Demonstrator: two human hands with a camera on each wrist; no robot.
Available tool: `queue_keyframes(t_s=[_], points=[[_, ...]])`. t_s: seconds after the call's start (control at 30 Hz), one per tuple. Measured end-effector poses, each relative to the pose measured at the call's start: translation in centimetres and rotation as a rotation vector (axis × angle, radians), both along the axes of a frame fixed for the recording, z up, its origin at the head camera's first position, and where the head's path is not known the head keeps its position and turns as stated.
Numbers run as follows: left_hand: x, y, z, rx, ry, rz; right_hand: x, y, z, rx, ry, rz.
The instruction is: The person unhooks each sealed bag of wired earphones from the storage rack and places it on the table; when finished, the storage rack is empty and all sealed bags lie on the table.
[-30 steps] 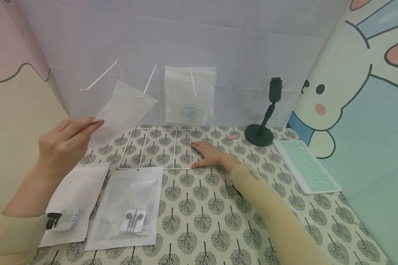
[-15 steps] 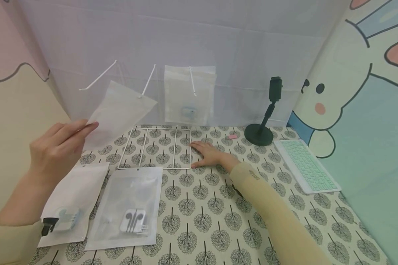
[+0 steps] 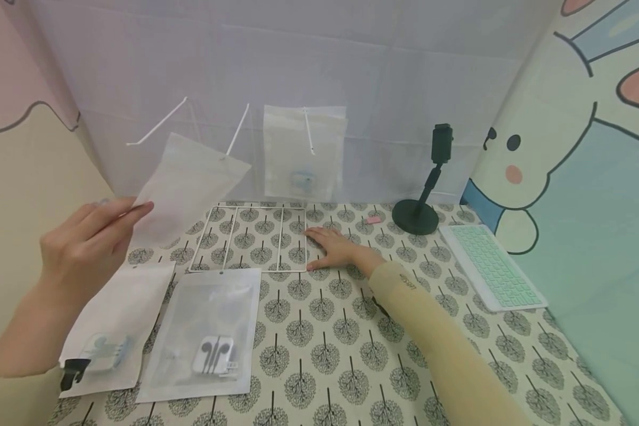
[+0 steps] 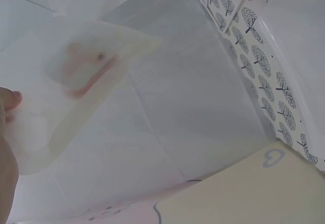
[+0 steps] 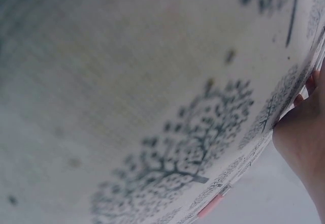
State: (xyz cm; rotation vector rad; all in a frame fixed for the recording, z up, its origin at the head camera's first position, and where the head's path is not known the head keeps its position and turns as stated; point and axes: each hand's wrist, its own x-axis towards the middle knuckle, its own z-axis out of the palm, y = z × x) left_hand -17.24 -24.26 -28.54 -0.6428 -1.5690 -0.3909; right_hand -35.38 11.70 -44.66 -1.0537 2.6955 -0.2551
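Note:
My left hand [image 3: 85,242] pinches the lower left edge of a frosted zip bag [image 3: 186,189], which slants up to the right. The bag's upper edge is right at the tip of the middle white hook [image 3: 238,130]. In the left wrist view, a reddish shape shows faintly through the bag [image 4: 40,132]. My right hand [image 3: 334,247] rests on the table with fingers spread, its fingertips at the right end of the white wire rack's base [image 3: 293,271]. More frosted bags [image 3: 277,142] hang at the right hook [image 3: 310,133].
Below the rack lie two bags: one with earphones [image 3: 214,355] in a white case, another [image 3: 144,296] with a white and blue item. The left hook [image 3: 160,123] juts forward. A black stand [image 3: 416,216], a green keyboard [image 3: 492,266] and a small pink piece [image 3: 373,220] are on the right.
My left hand has moved left and slightly down, drawing the bag's lower edge with it, while its upper edge stays at the middle hook's tip. My right hand has not moved.

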Motion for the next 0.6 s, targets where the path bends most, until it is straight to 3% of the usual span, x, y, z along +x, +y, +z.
queue_keyframes(t_s=[0.3, 0.5, 0.6], points=[[0.3, -1.0, -0.6, -0.004, -0.034, 0.017, -0.1, 0.0, -0.1, 0.002, 0.001, -0.004], [0.4, -1.9, -1.1, -0.041, -0.087, -0.005, -0.1, 0.0, 0.0, 0.008, -0.004, 0.001], [0.6, -2.2, -1.2, -0.06, -0.118, 0.015, 0.0, 0.0, 0.1, 0.016, -0.01, -0.004]])
